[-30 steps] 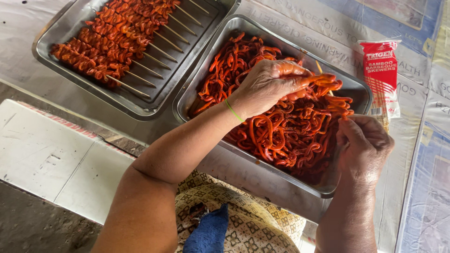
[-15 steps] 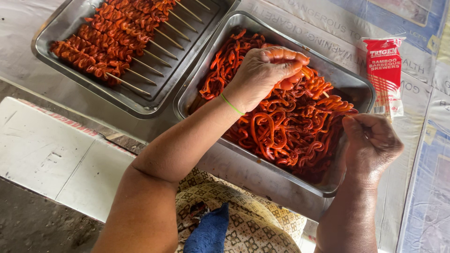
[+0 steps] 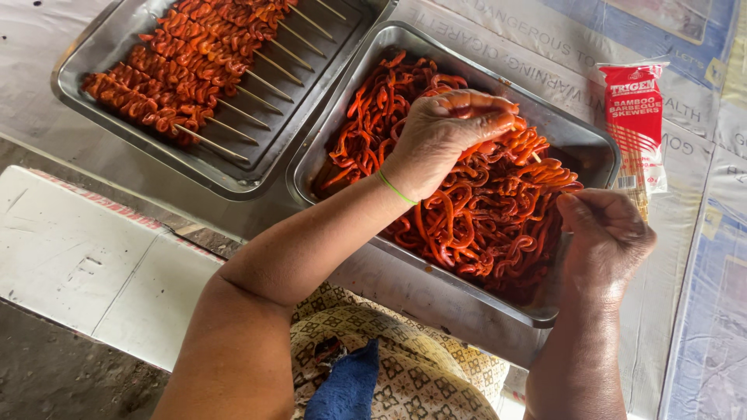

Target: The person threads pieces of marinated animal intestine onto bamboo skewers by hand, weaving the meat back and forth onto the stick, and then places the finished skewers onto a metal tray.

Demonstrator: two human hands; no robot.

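On the printed sheet [image 3: 498,54], a red-and-white skewer packet [image 3: 636,124] lies just beside the right hand [image 3: 607,233], its grip pinched shut.

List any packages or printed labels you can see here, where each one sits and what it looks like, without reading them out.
Skewer packet: right of the near metal tray, beyond the right hand; long clear bag, red top panel with white print, pale sticks inside.
Printed sheeting: covers the table under both trays; grey-white with large faint lettering, blue and tan patches at right.
No screens in view.
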